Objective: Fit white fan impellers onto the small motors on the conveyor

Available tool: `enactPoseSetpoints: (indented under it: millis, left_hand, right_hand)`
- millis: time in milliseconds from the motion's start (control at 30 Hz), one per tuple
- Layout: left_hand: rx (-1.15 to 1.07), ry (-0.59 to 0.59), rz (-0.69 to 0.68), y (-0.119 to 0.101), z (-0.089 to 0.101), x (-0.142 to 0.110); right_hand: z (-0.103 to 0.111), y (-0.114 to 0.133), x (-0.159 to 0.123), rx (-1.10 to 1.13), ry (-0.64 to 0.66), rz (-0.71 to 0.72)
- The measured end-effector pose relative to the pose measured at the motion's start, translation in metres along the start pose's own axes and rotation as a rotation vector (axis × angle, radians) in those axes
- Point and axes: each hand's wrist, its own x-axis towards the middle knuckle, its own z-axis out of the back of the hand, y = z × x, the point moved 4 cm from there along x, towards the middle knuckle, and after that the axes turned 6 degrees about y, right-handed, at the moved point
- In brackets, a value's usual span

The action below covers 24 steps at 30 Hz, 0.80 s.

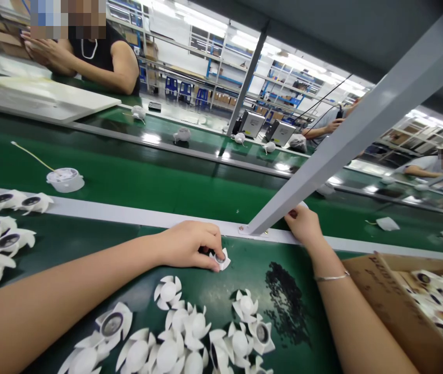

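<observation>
My left hand (196, 244) pinches a small white fan blade (224, 259) just above the green tabletop, with its dark round hub partly under my fingers. Beyond the slanted grey post, my right hand (303, 222) reaches over the white rail at the conveyor's near edge. Its fingers are curled, and a sliver of something white shows at them; the post hides the rest. Several white fan blades (169, 356) lie loosely piled in front of me, some hub side up. More fan blades (9, 241) stand in rows at the left.
A cardboard box (392, 304) holding white fan blades stands at the right. On the green conveyor (166, 182) sits a round white housing (65, 179) with a wire. The slanted post (322, 150) crosses between my hands. Co-workers sit across the line.
</observation>
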Motion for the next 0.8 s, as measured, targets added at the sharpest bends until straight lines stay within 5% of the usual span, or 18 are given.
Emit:
enactPoseSetpoints:
  millis: [200,333,533,667,800]
  left_hand:
    - [-0.001,0.005,-0.011,0.000,0.001,0.000]
    - [0.000,0.009,-0.023,0.001,0.000,0.000]
    - [0.000,0.009,-0.024,0.002,0.001,-0.001]
    - [-0.002,0.016,-0.026,0.003,0.002,-0.001]
    - [-0.030,0.019,-0.038,0.004,0.002,0.000]
  right_hand:
    - [0.095,0.023,-0.038,0.109,-0.156,-0.167]
    - [0.130,0.034,-0.071,0.234,-0.042,-0.075]
    - [0.104,0.091,-0.109,0.375,0.414,0.228]
    - [0.085,0.127,-0.115,0.320,0.492,0.322]
    - [0.056,0.132,-0.115,0.102,0.483,0.424]
